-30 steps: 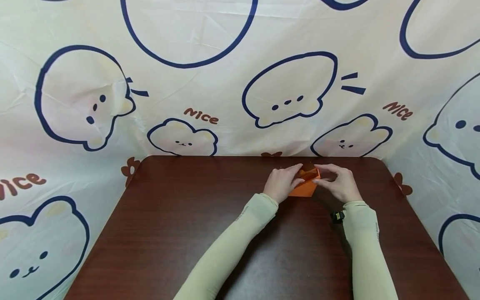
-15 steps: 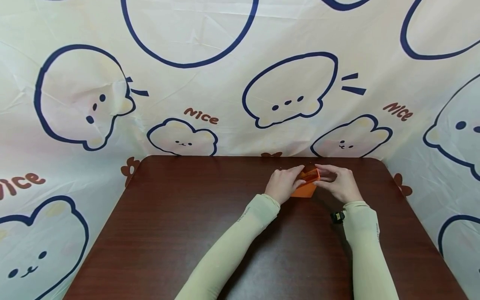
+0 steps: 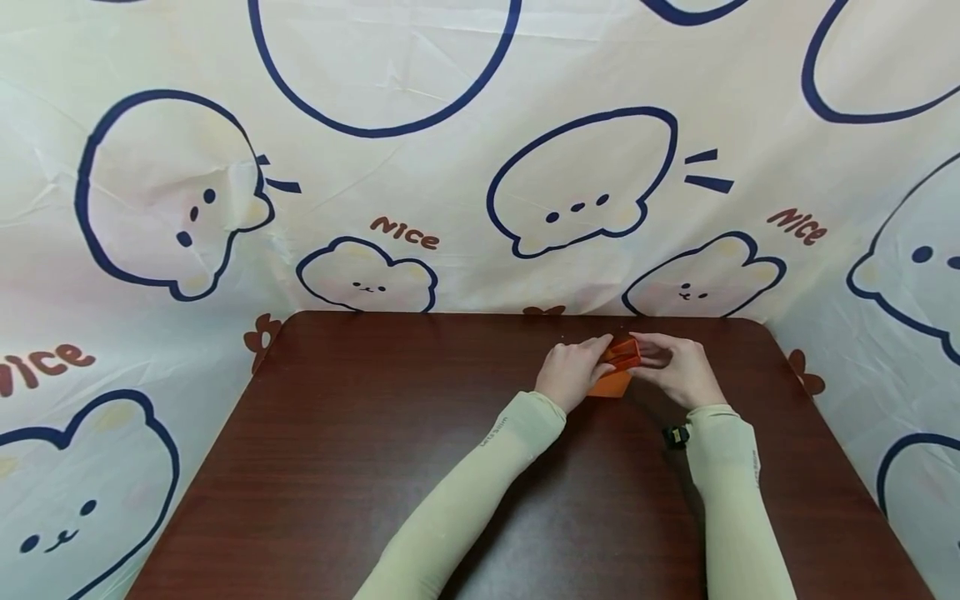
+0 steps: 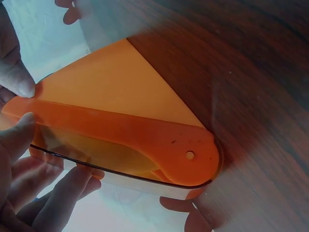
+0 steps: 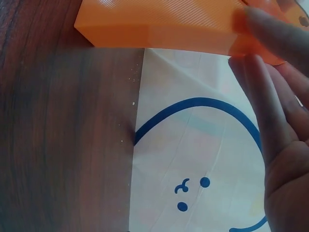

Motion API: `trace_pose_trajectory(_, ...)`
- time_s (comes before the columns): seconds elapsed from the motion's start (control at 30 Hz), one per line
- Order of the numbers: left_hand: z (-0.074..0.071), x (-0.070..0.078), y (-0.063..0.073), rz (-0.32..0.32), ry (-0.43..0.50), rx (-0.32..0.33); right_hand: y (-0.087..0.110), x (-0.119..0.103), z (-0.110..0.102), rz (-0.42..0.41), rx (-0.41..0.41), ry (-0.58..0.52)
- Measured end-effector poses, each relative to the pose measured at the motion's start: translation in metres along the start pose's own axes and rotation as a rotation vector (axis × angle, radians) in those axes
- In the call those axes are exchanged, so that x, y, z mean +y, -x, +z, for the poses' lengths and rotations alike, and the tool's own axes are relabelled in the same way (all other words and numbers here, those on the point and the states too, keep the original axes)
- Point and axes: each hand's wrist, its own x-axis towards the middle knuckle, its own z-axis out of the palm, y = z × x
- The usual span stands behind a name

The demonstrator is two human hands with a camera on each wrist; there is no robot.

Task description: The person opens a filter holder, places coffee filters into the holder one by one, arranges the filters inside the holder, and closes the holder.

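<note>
An orange wedge-shaped plastic case [image 3: 611, 385] stands at the far edge of the table, held between both hands. My left hand [image 3: 566, 371] grips its left side, fingertips at the upper rim. In the left wrist view, the case's broad flat side [image 4: 106, 82] narrows to a corner by the tabletop, and a darker orange rounded part [image 4: 188, 154] with a small round hole runs along it. My right hand [image 3: 682, 375] pinches the opposite upper end, thumb and fingers on either side. The right wrist view shows the ribbed orange face [image 5: 169, 24] at the fingertips.
The dark brown wooden table [image 3: 360, 467] stretches toward the front. A cream cloth [image 3: 450, 167] printed with blue bear outlines hangs right behind the case and along both sides. A small black device [image 3: 676, 436] sits at the right wrist.
The left hand has shifted slightly right, toward the right hand. The case's upper part now tilts more toward the head camera, so less of the orange front shows. Both hands keep their hold.
</note>
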Motion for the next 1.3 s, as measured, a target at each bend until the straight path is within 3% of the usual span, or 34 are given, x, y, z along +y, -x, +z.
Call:
trace_pose_trajectory(0.33,0.002,-0.004,0.001,-0.026,-0.018,-0.025,0.002,-0.004,0.002,0.024,0.068,0.069)
trace_pose_trajectory(0.57,0.008,-0.022,0.007,-0.078,0.086,-0.063,0.002,-0.005,0.002,0.051,0.073,0.054)
trace_pose_trajectory(0.8,0.005,-0.041,0.013,-0.087,0.188,-0.063,-0.002,-0.013,0.009,0.061,0.036,0.025)
trace_pose_trajectory(1.3,-0.016,-0.086,0.049,-0.12,0.278,-0.059,-0.018,-0.039,0.048,0.01,-0.023,-0.063)
